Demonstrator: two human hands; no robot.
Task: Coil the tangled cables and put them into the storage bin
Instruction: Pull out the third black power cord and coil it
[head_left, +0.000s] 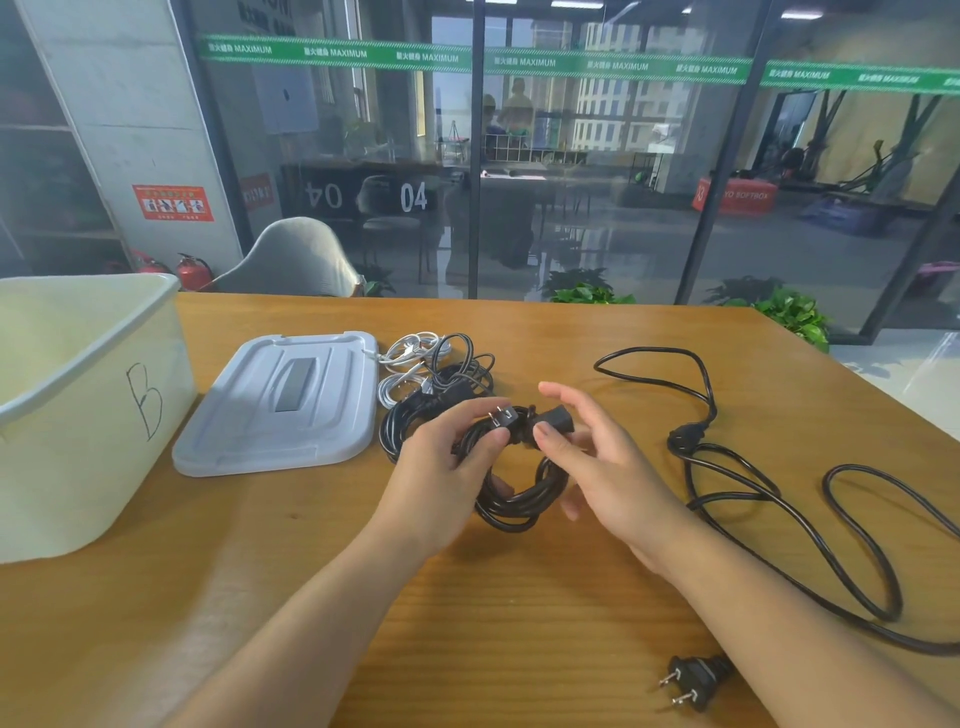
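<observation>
left hand (447, 457) fingers grip coiled black cable (511, 499), right of bin (78, 405) | right hand (587, 457) pinches its connector (556, 418) | risk: loose grip lets coil spring open

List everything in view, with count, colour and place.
bin: one, cream, marked B, table's left edge.
lid: one, grey-white, flat on the table beside the bin.
white cables: a small bundle, right of the lid.
black bundle: a pile, behind the left hand.
coil: one, black, held above the table centre.
loose cable: one, black, sprawled at right, plug near the front edge.
table: one, wooden.
chair: one, pale, behind the table.
left hand: grips the coil.
right hand: pinches the coil's connector.
</observation>
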